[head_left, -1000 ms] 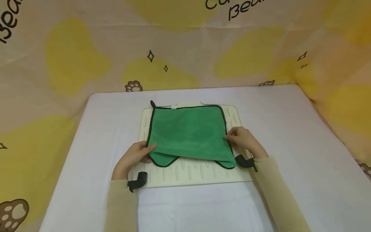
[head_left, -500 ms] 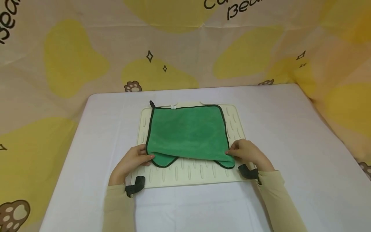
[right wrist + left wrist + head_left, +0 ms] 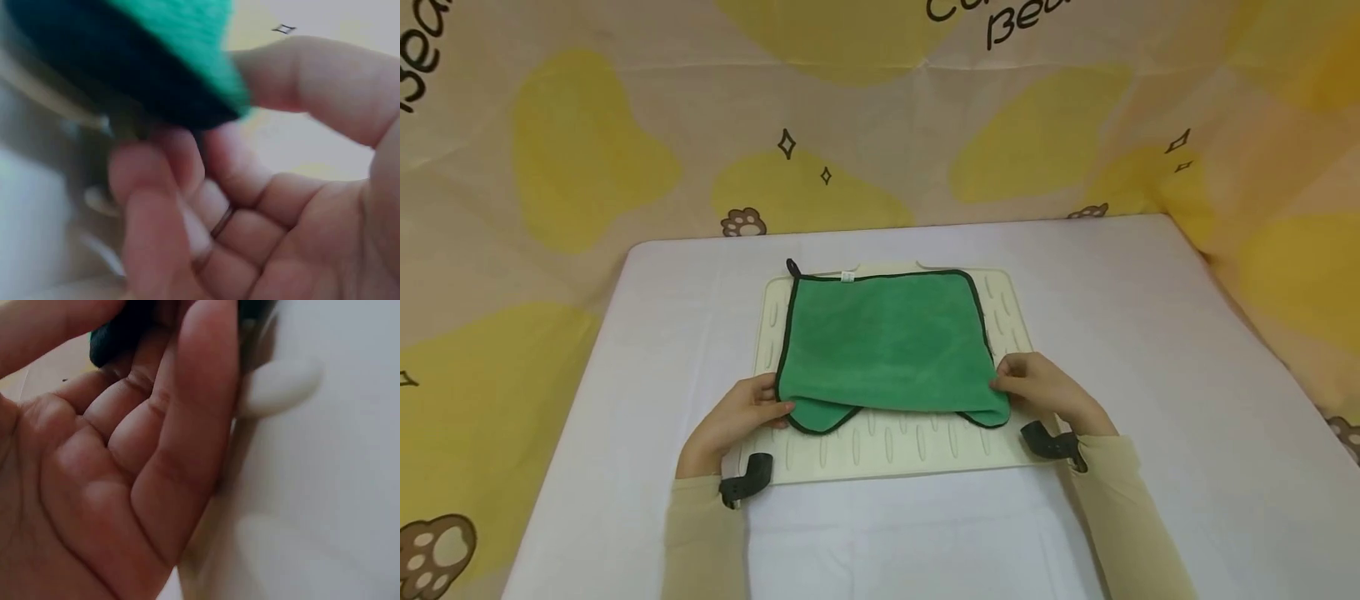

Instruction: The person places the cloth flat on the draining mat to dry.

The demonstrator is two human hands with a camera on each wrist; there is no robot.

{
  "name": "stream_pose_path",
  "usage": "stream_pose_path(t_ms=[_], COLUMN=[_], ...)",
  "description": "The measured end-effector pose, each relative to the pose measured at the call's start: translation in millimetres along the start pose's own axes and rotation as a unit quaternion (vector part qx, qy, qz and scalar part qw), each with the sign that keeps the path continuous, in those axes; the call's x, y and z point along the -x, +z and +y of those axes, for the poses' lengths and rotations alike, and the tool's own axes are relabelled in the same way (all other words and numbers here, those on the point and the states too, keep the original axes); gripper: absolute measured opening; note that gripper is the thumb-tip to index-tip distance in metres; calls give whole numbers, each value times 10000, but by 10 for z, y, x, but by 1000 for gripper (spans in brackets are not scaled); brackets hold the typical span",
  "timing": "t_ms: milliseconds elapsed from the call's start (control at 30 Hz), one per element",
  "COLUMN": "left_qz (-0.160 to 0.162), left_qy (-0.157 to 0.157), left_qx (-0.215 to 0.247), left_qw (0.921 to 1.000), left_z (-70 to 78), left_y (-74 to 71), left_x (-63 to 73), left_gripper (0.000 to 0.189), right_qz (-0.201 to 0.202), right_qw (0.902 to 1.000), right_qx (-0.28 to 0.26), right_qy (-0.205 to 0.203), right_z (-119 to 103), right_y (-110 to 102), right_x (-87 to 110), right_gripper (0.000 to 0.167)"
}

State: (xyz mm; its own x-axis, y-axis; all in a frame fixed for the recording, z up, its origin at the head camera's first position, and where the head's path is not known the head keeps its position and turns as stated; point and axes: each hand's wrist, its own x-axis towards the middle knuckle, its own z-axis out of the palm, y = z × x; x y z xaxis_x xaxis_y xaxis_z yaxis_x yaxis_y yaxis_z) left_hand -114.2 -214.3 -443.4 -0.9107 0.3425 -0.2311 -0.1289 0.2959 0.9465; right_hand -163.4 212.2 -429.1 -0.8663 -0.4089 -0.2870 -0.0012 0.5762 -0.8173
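Observation:
A green towel (image 3: 887, 342) with dark edging lies folded over on a cream ribbed board (image 3: 865, 458). Two rounded corners of its under layer peek out below the fold. My left hand (image 3: 730, 423) pinches the towel's left edge near the front, thumb on top and fingers beneath. On the other side my right hand (image 3: 1047, 390) pinches the right edge near the front corner. In the right wrist view the towel's edge (image 3: 181, 37) is raised between thumb and fingers. The left wrist view shows mostly palm, with a dark bit of towel (image 3: 122, 337) at the fingers.
The board rests on a table with a white cloth (image 3: 587, 467). Behind and to the sides hangs a yellow patterned sheet (image 3: 850, 108). A small dark loop (image 3: 792, 267) sticks out from the towel's far left corner. Each wrist wears a black camera mount (image 3: 752, 479).
My right hand has slid down the towel's right edge toward the front corner, then lifted that edge slightly. The left hand has shifted a little toward the front.

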Motion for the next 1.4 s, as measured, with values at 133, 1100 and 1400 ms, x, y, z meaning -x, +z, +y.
stream_pose_path(t_ms=[133, 1100, 1400], left_qz=[-166, -676, 369], left_qy=[101, -316, -479], left_qx=[86, 108, -851], left_qw=[9998, 9972, 9945], left_z=[-6, 31, 116], left_y=[-37, -78, 42], left_x=[12, 98, 10], left_gripper=[44, 43, 23], right_qz=[-22, -1629, -820], right_qw=[9959, 9762, 9937], right_qx=[-898, -1425, -714], right_qy=[-100, -99, 260], right_z=[25, 201, 105], right_y=[-73, -180, -146], right_x=[29, 22, 44], right_gripper=[18, 22, 20])
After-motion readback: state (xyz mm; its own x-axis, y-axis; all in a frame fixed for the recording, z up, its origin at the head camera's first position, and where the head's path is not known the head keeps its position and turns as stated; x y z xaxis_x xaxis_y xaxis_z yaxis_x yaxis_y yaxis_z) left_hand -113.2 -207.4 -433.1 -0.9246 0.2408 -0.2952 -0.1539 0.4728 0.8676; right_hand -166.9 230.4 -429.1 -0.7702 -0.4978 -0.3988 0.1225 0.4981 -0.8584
